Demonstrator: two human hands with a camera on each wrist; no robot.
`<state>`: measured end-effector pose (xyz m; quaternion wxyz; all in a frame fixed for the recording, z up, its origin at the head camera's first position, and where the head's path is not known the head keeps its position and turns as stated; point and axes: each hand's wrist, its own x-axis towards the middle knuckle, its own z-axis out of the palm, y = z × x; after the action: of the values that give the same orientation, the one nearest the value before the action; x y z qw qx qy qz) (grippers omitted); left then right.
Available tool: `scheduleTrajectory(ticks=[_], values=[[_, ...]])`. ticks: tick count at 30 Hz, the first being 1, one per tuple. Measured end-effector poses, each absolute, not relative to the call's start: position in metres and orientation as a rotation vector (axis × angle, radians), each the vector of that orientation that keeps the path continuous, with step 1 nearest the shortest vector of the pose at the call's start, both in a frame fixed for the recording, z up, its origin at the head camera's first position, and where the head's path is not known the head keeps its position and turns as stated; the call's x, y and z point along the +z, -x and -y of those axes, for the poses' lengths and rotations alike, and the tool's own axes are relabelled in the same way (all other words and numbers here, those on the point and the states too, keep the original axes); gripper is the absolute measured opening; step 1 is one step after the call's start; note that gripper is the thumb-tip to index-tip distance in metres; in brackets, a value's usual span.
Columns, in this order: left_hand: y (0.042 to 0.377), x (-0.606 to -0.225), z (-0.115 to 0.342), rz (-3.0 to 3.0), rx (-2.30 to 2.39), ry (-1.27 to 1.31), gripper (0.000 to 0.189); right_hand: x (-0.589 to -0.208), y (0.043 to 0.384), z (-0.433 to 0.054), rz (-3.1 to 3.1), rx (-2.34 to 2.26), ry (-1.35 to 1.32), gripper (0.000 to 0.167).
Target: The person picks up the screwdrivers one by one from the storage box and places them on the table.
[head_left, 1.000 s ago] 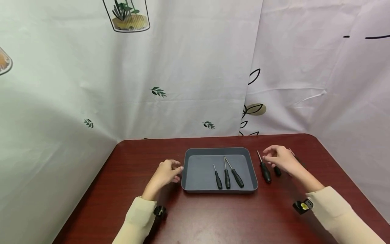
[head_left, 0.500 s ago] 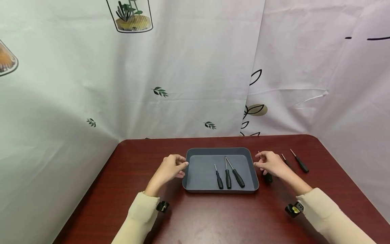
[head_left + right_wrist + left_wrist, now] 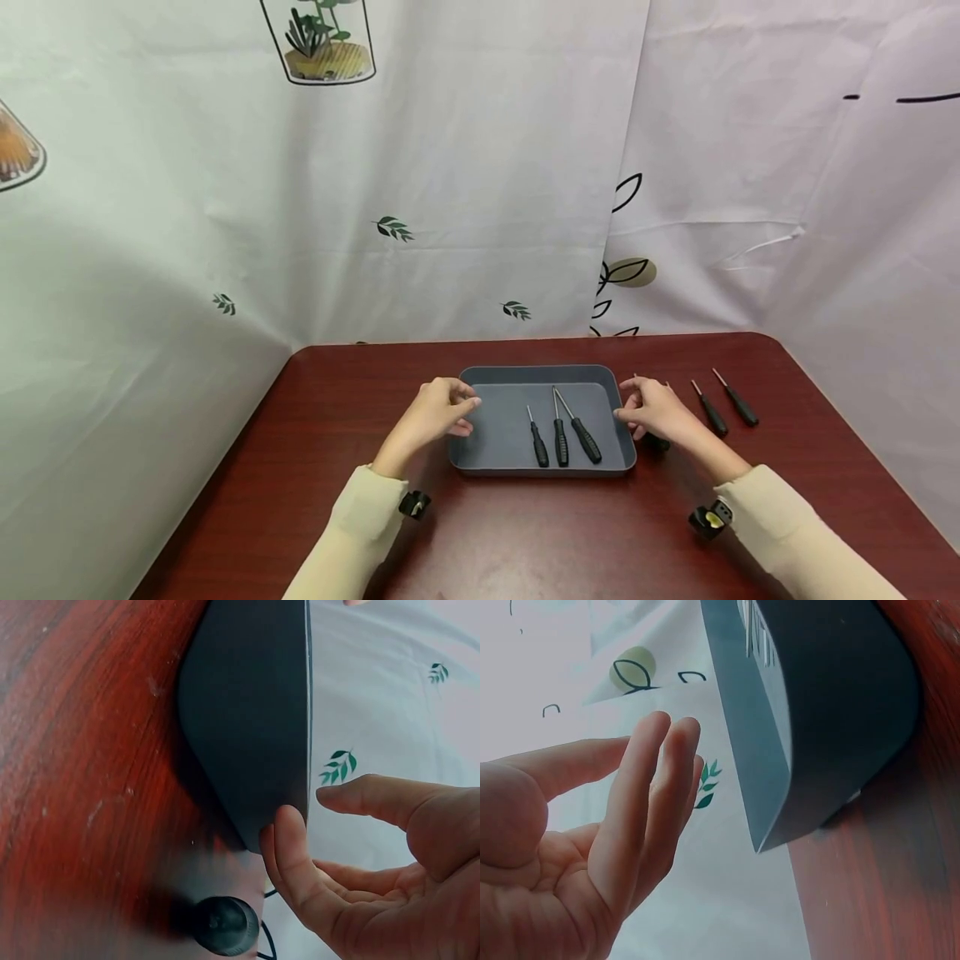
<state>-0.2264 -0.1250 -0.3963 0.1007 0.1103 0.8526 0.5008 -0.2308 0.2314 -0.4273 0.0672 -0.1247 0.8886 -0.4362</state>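
Observation:
A grey rectangular tray (image 3: pixel 487 433) lies on the table with three black-handled screwdrivers inside: a short one (image 3: pixel 538 446), a middle one (image 3: pixel 561 442) and a longer one (image 3: pixel 587 440). Over the tray's left rim hovers my left hand (image 3: pixel 435 410), fingers loosely bent and holding nothing. In the left wrist view a gap separates that hand (image 3: pixel 622 832) from the tray wall (image 3: pixel 847 712). My right hand (image 3: pixel 654 410) is at the right rim. The right wrist view has its fingertips (image 3: pixel 289 825) right at the outer wall, thumb apart from them above the rim.
Under the right hand a screwdriver (image 3: pixel 657 443) is mostly hidden; its black handle end (image 3: pixel 225 926) shows in the right wrist view. Two more screwdrivers, one nearer (image 3: pixel 712 415) and one farther right (image 3: pixel 742 408), lie on the reddish-brown table (image 3: pixel 525 542). White printed cloth (image 3: pixel 450 167) hangs behind.
My right hand has moved left from over the loose screwdrivers to the tray's right rim. My left hand has shifted right and slightly up, over the left rim. The tray stays in place.

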Motion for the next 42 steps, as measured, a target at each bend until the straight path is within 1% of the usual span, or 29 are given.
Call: scheduleTrajectory(ticks=[7,18,34,42], values=[[0.230,-0.398,0.115,-2.479,1.465,-0.349,0.020,-0.429,0.231,-0.226,-2.704,-1.313,0.357,0.050],[0.232,-0.406,0.098,-2.439,1.465,-0.408,0.021,-0.431,0.231,-0.224,-2.698,-1.343,0.362,0.050],[0.233,-0.416,0.070,-2.403,1.547,-0.324,0.015,-0.433,0.231,-0.226,-2.700,-1.317,0.356,0.052],[0.232,-0.426,0.058,-2.455,1.443,-0.311,0.014,-0.434,0.232,-0.227,-2.708,-1.311,0.358,0.052]])
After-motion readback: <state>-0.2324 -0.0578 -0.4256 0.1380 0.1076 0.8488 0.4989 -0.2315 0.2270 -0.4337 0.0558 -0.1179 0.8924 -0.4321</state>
